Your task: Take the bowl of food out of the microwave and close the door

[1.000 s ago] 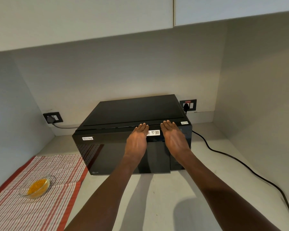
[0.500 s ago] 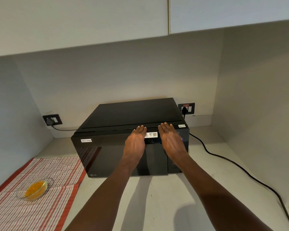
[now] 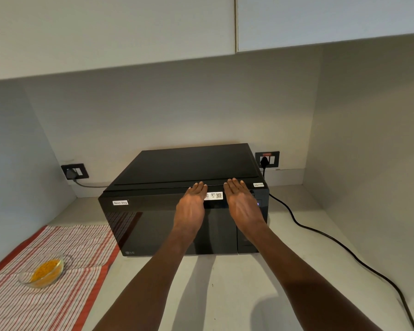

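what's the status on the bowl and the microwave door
Left hand and right hand flat on the door top, holding nothing. Microwave door shut. Bowl of yellow food out, on the striped cloth. Nothing in the way.

We have a single head view, looking forward and down from above the counter (image 3: 225, 295). It faces the microwave (image 3: 184, 187) at 12 o'clock, close by, with both forearms entering from 6 o'clock.
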{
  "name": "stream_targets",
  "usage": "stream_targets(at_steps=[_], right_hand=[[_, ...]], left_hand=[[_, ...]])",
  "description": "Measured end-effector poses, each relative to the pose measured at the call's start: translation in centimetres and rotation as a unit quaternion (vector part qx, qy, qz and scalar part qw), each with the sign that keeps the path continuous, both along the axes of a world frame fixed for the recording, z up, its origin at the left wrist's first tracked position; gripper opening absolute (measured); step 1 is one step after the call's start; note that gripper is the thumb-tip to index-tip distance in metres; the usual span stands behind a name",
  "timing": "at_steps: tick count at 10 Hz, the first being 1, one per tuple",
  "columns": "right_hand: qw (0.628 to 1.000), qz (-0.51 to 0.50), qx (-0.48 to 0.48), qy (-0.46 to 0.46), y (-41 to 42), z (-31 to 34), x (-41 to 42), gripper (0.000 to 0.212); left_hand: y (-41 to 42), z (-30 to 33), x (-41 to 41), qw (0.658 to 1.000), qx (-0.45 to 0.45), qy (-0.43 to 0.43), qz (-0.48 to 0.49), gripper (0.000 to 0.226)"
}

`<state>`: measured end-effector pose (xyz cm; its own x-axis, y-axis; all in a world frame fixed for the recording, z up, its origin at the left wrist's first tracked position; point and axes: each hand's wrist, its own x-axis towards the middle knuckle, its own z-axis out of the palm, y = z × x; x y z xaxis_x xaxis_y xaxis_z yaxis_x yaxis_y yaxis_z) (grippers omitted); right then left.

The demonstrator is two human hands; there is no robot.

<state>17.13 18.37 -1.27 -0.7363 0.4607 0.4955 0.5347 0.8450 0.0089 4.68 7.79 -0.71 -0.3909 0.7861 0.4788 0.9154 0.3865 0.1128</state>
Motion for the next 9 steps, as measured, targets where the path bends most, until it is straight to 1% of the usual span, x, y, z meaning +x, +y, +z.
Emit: stream_targets(at_steps=[4,6,7,8,9], right_hand=[[1.000,-0.004,-0.001,-0.005,-0.3,0.1,0.2,0.070],[1.000,-0.008,-0.006,0.001,-1.2,-0.1,0.8,0.073],[0.999,-0.010,-0.021,0.024,-1.8,-0.3,1.1,0.076],[0.999,0.001,-0.036,0.027,-2.4,-0.2,1.6,0.080],[0.998,0.012,-0.028,0.061,-5.0,-2.8,4.2,0.077]], left_hand=[[-0.1,0.4,0.3,0.998,-0.054,-0.011,0.021,0.070],[-1.7,0.9,1.3,0.997,-0.076,0.016,0.020,0.056],[-3.9,0.7,2.4,0.998,-0.055,0.033,0.023,0.056],[-5.4,1.1,3.1,0.998,-0.033,0.036,0.034,0.057],[-7.8,1.8,3.4,0.997,-0.006,0.056,0.057,0.064]])
